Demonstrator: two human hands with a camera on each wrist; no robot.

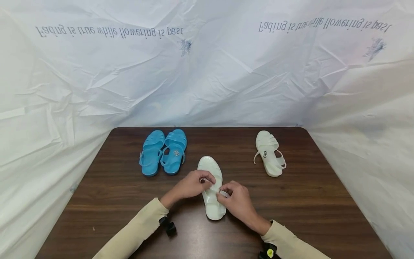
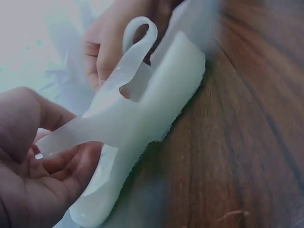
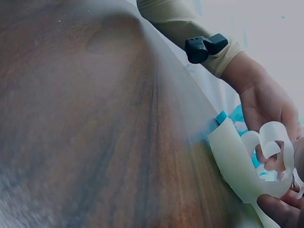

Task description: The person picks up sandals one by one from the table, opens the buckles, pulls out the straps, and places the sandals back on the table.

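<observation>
A white sandal lies on the brown table in front of me, toe pointing away. From its left side my left hand pinches part of its straps between thumb and fingers. On the right side, my right hand pinches a strap of the same sandal. The left wrist view shows a strap running into the left hand's fingers and another strap curling up in a loop. In the right wrist view, a curled strap stands between the two hands. Fingers hide the strap ends.
A pair of blue sandals stands side by side at the back left. Another white sandal, with loose straps, lies at the back right. White printed sheeting hangs behind the brown table and along its sides.
</observation>
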